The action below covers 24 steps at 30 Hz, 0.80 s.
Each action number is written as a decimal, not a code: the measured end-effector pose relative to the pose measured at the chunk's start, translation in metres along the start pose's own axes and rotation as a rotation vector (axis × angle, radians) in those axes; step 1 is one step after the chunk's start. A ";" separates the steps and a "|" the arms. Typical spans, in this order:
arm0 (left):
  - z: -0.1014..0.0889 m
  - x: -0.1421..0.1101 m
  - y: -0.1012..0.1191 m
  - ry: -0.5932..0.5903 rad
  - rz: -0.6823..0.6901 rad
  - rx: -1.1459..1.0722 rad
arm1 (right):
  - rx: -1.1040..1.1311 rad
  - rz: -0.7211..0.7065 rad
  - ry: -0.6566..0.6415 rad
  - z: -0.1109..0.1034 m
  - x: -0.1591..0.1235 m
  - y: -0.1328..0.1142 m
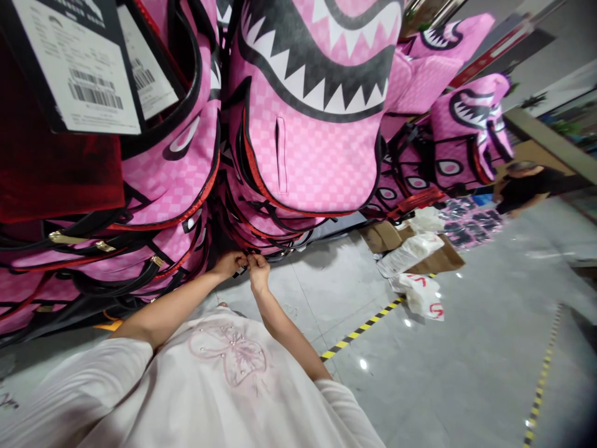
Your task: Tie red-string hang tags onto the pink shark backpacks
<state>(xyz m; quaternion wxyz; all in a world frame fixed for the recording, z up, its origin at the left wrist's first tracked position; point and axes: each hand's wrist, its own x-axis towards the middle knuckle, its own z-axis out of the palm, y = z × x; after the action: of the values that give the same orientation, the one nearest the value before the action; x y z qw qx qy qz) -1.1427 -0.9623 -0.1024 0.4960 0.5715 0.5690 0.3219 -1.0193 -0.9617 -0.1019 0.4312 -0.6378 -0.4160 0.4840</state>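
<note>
My left hand (231,264) and my right hand (258,272) meet close together at the lower edge of a stack of pink bags. The fingers of both are pinched. Between them is something small and dark, too small to name, next to black straps. Just above my hands lie several stacked pink checkered bags (261,230) with black and red trim. On top of that stack rests a pink backpack (321,155) printed with a toothy shark mouth.
More pink bags (153,208) with black handles are piled at left, under hang tags (96,93) with barcodes. At right, plastic bags (413,255) and cardboard (441,256) lie on the floor near yellow-black tape (364,328). A person (522,186) is farther back.
</note>
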 end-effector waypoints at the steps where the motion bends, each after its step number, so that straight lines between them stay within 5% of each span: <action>1: 0.000 0.000 -0.001 -0.002 -0.003 0.001 | -0.007 -0.003 0.002 0.000 0.000 0.002; 15: 0.001 0.000 -0.001 0.030 -0.089 0.133 | -0.114 -0.162 -0.004 0.001 0.005 0.017; 24: 0.001 0.001 0.002 0.010 -0.027 0.229 | -0.221 -0.307 -0.016 -0.004 0.006 0.025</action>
<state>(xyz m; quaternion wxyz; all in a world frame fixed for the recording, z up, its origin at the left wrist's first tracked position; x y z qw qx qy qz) -1.1410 -0.9617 -0.1015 0.4287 0.6150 0.6124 0.2508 -1.0118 -0.9637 -0.1264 0.4240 -0.6063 -0.5626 0.3689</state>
